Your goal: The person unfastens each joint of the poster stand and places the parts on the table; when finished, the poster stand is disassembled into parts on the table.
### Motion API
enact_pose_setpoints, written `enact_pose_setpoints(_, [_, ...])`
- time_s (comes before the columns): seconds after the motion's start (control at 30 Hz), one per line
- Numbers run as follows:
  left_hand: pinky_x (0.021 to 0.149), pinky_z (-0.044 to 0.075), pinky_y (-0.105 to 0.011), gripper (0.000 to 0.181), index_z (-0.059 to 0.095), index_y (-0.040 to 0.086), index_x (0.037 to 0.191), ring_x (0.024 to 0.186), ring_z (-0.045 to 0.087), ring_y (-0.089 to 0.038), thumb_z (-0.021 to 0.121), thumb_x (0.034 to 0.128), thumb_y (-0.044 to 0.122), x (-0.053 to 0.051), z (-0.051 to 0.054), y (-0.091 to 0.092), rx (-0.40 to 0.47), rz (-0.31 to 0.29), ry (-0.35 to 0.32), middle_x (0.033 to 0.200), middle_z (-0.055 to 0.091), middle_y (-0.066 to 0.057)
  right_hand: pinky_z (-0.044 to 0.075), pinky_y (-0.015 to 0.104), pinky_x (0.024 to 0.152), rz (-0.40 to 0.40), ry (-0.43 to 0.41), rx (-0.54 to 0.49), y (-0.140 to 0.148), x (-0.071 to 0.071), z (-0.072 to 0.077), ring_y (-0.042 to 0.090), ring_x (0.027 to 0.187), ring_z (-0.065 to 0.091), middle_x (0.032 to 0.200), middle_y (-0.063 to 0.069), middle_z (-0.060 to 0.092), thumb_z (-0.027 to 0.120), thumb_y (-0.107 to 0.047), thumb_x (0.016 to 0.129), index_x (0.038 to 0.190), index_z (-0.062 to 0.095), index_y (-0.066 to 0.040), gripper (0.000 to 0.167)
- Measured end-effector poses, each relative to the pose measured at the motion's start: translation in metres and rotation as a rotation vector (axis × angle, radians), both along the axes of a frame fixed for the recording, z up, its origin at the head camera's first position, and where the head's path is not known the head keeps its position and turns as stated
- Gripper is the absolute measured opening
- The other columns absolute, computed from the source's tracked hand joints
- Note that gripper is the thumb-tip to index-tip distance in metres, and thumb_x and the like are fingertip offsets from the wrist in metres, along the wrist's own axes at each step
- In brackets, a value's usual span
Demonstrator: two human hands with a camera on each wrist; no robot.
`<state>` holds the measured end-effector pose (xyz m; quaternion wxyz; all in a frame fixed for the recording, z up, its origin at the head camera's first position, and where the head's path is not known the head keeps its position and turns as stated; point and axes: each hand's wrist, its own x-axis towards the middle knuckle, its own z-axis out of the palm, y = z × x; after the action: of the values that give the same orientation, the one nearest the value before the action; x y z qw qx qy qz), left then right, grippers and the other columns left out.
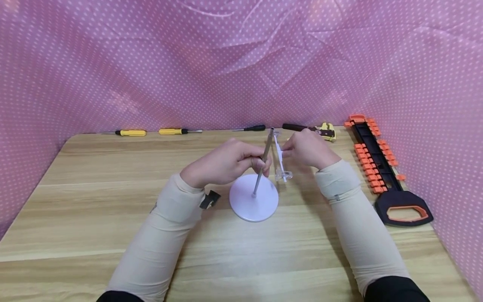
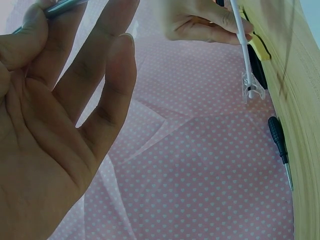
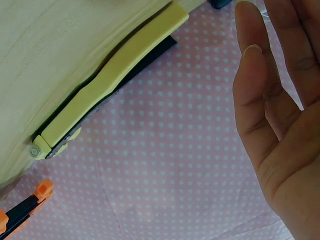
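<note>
My left hand pinches a thin metal rod between thumb and fingers. The rod leans slightly and rises from a white round base, which appears to be on or just over the table. In the left wrist view the rod lies between the thumb and forefinger, while the other fingers extend loosely. To the right of the rod, my right hand grips a white bar near its middle. A clear plastic clip sits at the bar's near end, with another at its far end. The right wrist view does not show the bar.
Along the back edge lie two yellow screwdrivers, a black screwdriver and a yellow-and-black wire stripper. A black rack with orange clips runs along the right side. Pink dotted cloth hangs behind the wooden table.
</note>
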<state>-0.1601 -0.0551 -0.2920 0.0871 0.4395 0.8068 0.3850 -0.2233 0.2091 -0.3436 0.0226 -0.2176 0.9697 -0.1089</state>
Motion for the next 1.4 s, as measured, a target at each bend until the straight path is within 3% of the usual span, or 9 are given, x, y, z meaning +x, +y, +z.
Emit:
enact_pose_setpoints(0.13, [0.095,0.059,-0.027,0.016,0.074,0.016,0.095,0.094,0.073,-0.005,0.063,0.1051,0.010,0.000,0.000,0.000,0.001,0.002,-0.013,0.091,0.079,0.006,0.061,0.052,0.086,0.001,-0.009,-0.002,0.000,-0.001,-0.003,0.028,0.093,0.077,0.100,0.004,0.082,0.083,-0.029,0.092,0.103,0.087,-0.025,0.013])
enact_pose_setpoints(0.63, [0.095,0.059,-0.027,0.017,0.075,0.016,0.094,0.095,0.072,-0.005,0.064,0.1037,0.007,0.001,-0.001,-0.001,-0.002,0.010,-0.021,0.089,0.076,0.010,0.061,0.052,0.091,0.011,-0.037,-0.004,0.005,-0.008,-0.017,0.032,0.102,0.077,0.105,0.005,0.082,0.081,-0.027,0.093,0.103,0.087,-0.025,0.012])
enact_pose_setpoints(1.07, [0.094,0.060,-0.025,0.017,0.072,0.013,0.092,0.093,0.073,-0.009,0.064,0.1037,0.005,0.000,-0.001,0.000,0.030,-0.001,-0.054,0.090,0.078,0.005,0.059,0.051,0.086,0.009,-0.069,0.021,0.004,-0.009,-0.023,0.027,0.093,0.073,0.095,0.004,0.078,0.082,-0.025,0.093,0.107,0.086,-0.021,0.015])
enact_pose_setpoints(1.4, [0.094,0.060,-0.024,0.017,0.071,0.013,0.091,0.093,0.072,-0.008,0.063,0.1043,0.004,0.001,-0.001,0.000,0.038,-0.005,-0.058,0.091,0.077,0.002,0.060,0.050,0.086,0.007,-0.064,0.037,0.004,-0.012,-0.027,0.028,0.096,0.074,0.100,0.003,0.079,0.081,-0.023,0.093,0.107,0.086,-0.022,0.015])
